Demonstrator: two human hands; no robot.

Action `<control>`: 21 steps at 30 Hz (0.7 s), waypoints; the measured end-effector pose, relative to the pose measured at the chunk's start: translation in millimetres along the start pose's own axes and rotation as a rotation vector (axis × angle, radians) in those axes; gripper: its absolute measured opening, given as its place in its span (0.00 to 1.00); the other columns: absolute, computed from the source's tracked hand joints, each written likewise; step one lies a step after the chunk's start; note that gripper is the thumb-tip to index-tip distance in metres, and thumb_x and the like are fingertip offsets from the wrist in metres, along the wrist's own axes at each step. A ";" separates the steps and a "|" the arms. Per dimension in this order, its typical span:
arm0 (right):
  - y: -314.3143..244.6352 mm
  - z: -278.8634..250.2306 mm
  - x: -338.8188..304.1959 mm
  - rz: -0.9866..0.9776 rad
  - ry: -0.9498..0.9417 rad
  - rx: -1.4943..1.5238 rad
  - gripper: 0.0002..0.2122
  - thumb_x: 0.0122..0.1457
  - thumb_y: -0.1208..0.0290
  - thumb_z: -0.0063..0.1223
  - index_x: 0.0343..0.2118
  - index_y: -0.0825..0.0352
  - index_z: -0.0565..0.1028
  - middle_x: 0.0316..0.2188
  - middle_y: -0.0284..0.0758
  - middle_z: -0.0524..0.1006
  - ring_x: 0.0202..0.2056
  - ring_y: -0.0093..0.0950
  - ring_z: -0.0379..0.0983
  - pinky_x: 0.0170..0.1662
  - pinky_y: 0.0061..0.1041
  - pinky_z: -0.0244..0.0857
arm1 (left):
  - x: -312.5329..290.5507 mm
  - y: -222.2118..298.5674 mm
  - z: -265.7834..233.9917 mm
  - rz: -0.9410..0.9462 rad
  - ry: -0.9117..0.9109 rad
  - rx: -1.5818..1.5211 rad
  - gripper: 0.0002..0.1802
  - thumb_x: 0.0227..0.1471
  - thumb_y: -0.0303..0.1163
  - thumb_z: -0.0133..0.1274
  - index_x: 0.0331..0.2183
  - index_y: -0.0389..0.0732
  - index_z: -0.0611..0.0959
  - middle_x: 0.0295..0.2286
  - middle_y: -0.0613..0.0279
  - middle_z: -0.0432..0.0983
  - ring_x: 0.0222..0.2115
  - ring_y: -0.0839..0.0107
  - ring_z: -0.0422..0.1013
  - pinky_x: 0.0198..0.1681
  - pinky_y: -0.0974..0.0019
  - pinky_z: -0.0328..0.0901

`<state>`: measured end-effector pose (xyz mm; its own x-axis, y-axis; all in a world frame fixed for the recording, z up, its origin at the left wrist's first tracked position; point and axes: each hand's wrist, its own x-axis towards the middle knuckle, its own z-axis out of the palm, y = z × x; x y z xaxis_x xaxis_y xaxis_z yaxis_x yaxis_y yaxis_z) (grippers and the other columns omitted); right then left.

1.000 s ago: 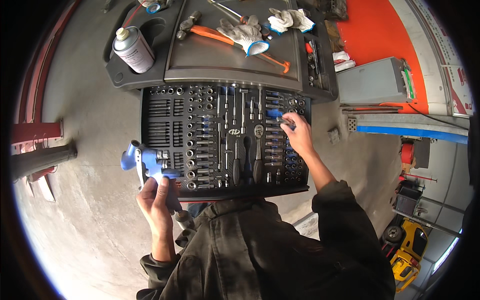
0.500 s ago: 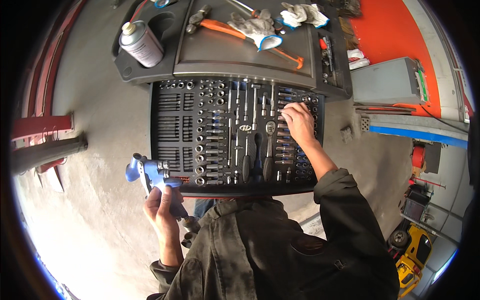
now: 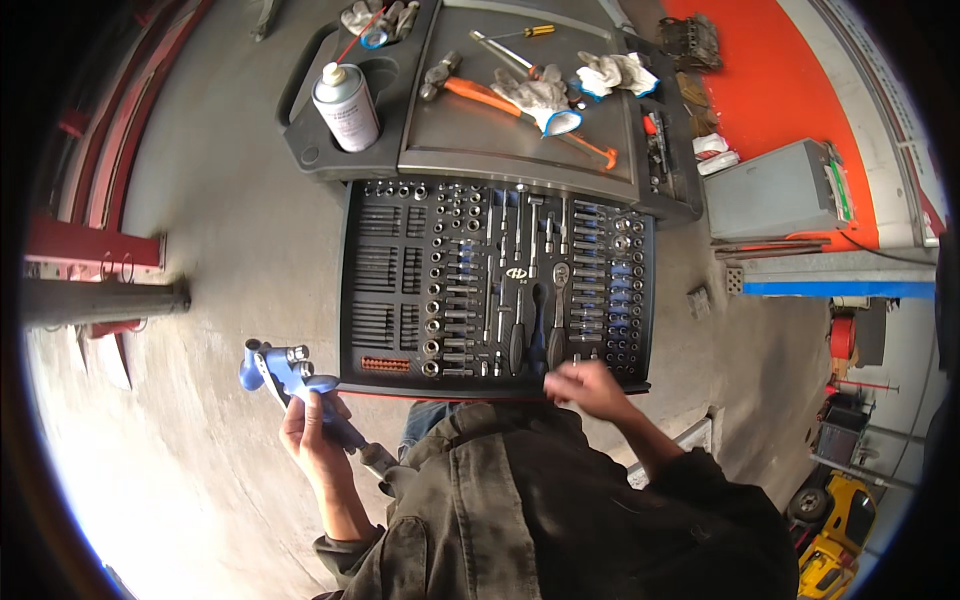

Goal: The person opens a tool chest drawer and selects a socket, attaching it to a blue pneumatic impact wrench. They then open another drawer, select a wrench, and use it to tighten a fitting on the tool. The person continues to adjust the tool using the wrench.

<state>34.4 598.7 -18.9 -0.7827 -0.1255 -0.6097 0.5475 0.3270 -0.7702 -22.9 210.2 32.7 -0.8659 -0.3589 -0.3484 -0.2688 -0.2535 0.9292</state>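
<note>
Left of the drawer, my left hand [image 3: 315,432] is closed around a blue tool [image 3: 325,405] with a silver lever along it. Two short chrome sockets [image 3: 298,360] sit at the tool's upper end; what fixes them there is hidden. My right hand [image 3: 590,388] is over the front edge of an open tool drawer [image 3: 400,385], near the ratchet [image 3: 558,318]. Its fingers look bent but are smeared by motion, so their grip is unclear. Rows of sockets [image 3: 433,325], bits [image 3: 375,275] and bars lie in the drawer's black foam insert.
On the cabinet top lie an orange-handled hammer [image 3: 470,92], work gloves [image 3: 535,97] and a yellow-handled screwdriver [image 3: 538,31]. A spray can [image 3: 346,108] stands at its left. A grey metal box [image 3: 775,190] is at the right; a red steel beam [image 3: 95,247] is at the left.
My right hand has come back from the drawer's right-hand sockets to its front edge. My left hand still holds the blue tool and sits slightly lower. The view has shifted.
</note>
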 end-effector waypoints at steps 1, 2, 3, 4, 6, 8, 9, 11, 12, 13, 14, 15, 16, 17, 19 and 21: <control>-3.0 5.8 -12.1 0.122 -0.074 -0.085 0.16 0.63 0.58 0.59 0.33 0.69 0.84 0.24 0.32 0.82 0.27 0.18 0.77 0.32 0.23 0.68 | 2.4 -0.6 -3.3 0.013 0.011 -0.025 0.15 0.63 0.38 0.55 0.35 0.34 0.83 0.23 0.63 0.77 0.22 0.78 0.69 0.27 0.75 0.61; 35.0 15.1 -17.8 0.084 -0.046 -0.125 0.16 0.63 0.58 0.59 0.36 0.69 0.84 0.24 0.33 0.83 0.28 0.20 0.77 0.33 0.24 0.69 | 6.0 -0.4 -4.7 0.011 0.006 -0.048 0.15 0.63 0.38 0.55 0.35 0.34 0.83 0.23 0.63 0.77 0.22 0.77 0.69 0.28 0.74 0.62; 63.9 21.9 -24.9 0.105 0.057 -0.113 0.16 0.64 0.58 0.57 0.37 0.69 0.84 0.25 0.34 0.83 0.28 0.21 0.78 0.34 0.25 0.70 | 9.7 0.6 -4.2 0.007 -0.004 -0.069 0.15 0.64 0.38 0.54 0.35 0.33 0.83 0.24 0.62 0.77 0.23 0.77 0.70 0.28 0.74 0.62; 61.2 22.1 -28.2 0.189 0.112 -0.080 0.15 0.64 0.59 0.57 0.36 0.69 0.84 0.24 0.36 0.83 0.28 0.24 0.79 0.33 0.27 0.70 | 11.8 3.7 -3.1 0.003 -0.011 -0.083 0.15 0.64 0.38 0.54 0.36 0.33 0.83 0.24 0.62 0.77 0.23 0.77 0.70 0.29 0.74 0.63; 63.6 25.7 -31.6 0.257 0.231 -0.072 0.15 0.63 0.60 0.56 0.36 0.69 0.84 0.24 0.38 0.82 0.28 0.28 0.80 0.33 0.30 0.70 | 16.7 12.1 6.3 -0.005 -0.063 -0.080 0.16 0.64 0.38 0.55 0.37 0.33 0.83 0.25 0.62 0.77 0.23 0.77 0.70 0.29 0.73 0.64; 82.3 39.3 -29.9 0.227 0.351 -0.118 0.14 0.63 0.61 0.56 0.35 0.69 0.83 0.24 0.41 0.82 0.28 0.33 0.80 0.33 0.32 0.69 | 18.1 18.5 8.1 -0.008 -0.100 -0.069 0.16 0.64 0.38 0.55 0.38 0.32 0.83 0.25 0.62 0.77 0.24 0.76 0.70 0.29 0.74 0.64; 75.6 47.9 -32.3 0.197 0.413 -0.141 0.14 0.63 0.61 0.55 0.33 0.70 0.83 0.24 0.43 0.81 0.28 0.36 0.80 0.33 0.34 0.69 | 20.1 20.3 7.3 -0.003 -0.118 -0.061 0.16 0.64 0.38 0.55 0.38 0.32 0.83 0.25 0.62 0.77 0.24 0.76 0.71 0.29 0.74 0.64; 51.0 62.6 -39.5 0.137 0.508 -0.207 0.14 0.62 0.62 0.55 0.30 0.70 0.82 0.23 0.46 0.79 0.27 0.41 0.79 0.32 0.37 0.68 | 15.7 23.3 1.8 0.002 -0.121 -0.049 0.16 0.63 0.38 0.55 0.38 0.33 0.83 0.25 0.62 0.78 0.24 0.76 0.71 0.29 0.74 0.64; 48.4 65.9 -40.2 0.132 0.544 -0.246 0.15 0.62 0.62 0.55 0.29 0.71 0.81 0.23 0.46 0.79 0.27 0.42 0.78 0.32 0.38 0.67 | 14.8 23.0 1.7 -0.013 -0.116 -0.064 0.16 0.63 0.38 0.55 0.38 0.33 0.84 0.26 0.62 0.78 0.24 0.77 0.71 0.29 0.74 0.64; 46.9 68.7 -41.0 0.127 0.578 -0.287 0.15 0.62 0.62 0.55 0.28 0.71 0.80 0.23 0.47 0.78 0.27 0.44 0.77 0.32 0.40 0.67 | 11.6 21.6 -2.4 -0.020 -0.121 -0.059 0.15 0.63 0.37 0.55 0.38 0.33 0.83 0.27 0.61 0.78 0.25 0.75 0.71 0.30 0.73 0.65; 46.4 71.9 -41.4 0.121 0.611 -0.327 0.15 0.62 0.62 0.56 0.27 0.71 0.79 0.23 0.48 0.78 0.28 0.45 0.77 0.31 0.41 0.67 | 8.0 19.8 -8.2 -0.027 -0.125 -0.055 0.14 0.64 0.36 0.54 0.38 0.32 0.82 0.28 0.60 0.77 0.26 0.74 0.71 0.31 0.72 0.66; 49.5 76.1 -39.3 0.061 0.618 -0.326 0.15 0.62 0.62 0.56 0.27 0.71 0.78 0.24 0.48 0.78 0.28 0.46 0.76 0.31 0.42 0.66 | 3.8 17.7 -15.4 -0.033 -0.128 -0.050 0.14 0.64 0.35 0.53 0.39 0.32 0.81 0.29 0.59 0.77 0.26 0.73 0.71 0.31 0.71 0.66; 56.4 76.4 -38.6 0.004 0.640 -0.332 0.15 0.62 0.62 0.56 0.26 0.71 0.78 0.24 0.49 0.77 0.28 0.47 0.76 0.31 0.43 0.66 | -0.5 12.6 -20.4 -0.018 -0.123 -0.062 0.14 0.64 0.35 0.54 0.39 0.32 0.81 0.29 0.58 0.78 0.26 0.73 0.71 0.31 0.71 0.67; 63.0 77.2 -38.5 -0.054 0.660 -0.339 0.15 0.62 0.63 0.56 0.26 0.71 0.77 0.24 0.49 0.77 0.28 0.48 0.75 0.31 0.44 0.65 | -8.6 11.3 -22.6 0.010 -0.110 -0.065 0.15 0.63 0.37 0.55 0.38 0.33 0.83 0.26 0.62 0.78 0.24 0.76 0.71 0.29 0.74 0.64; 66.6 75.1 -35.8 -0.117 0.657 -0.364 0.13 0.62 0.63 0.55 0.28 0.70 0.78 0.26 0.48 0.78 0.30 0.48 0.76 0.33 0.44 0.67 | -22.8 3.9 -30.7 0.023 -0.076 -0.141 0.15 0.63 0.37 0.55 0.38 0.33 0.83 0.27 0.61 0.78 0.24 0.76 0.71 0.29 0.73 0.64; 70.5 73.1 -35.6 -0.184 0.646 -0.382 0.13 0.62 0.64 0.55 0.28 0.69 0.79 0.26 0.48 0.79 0.30 0.48 0.76 0.33 0.44 0.68 | -39.0 -5.3 -42.6 0.032 -0.057 -0.192 0.14 0.64 0.35 0.55 0.40 0.33 0.82 0.28 0.60 0.78 0.26 0.74 0.72 0.30 0.72 0.66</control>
<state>122.5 557.8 -65.2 -0.9329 0.3240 -0.1572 0.3435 0.6691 -0.6590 30.2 187.3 36.1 -0.8968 -0.3195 -0.3062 -0.1600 -0.4110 0.8975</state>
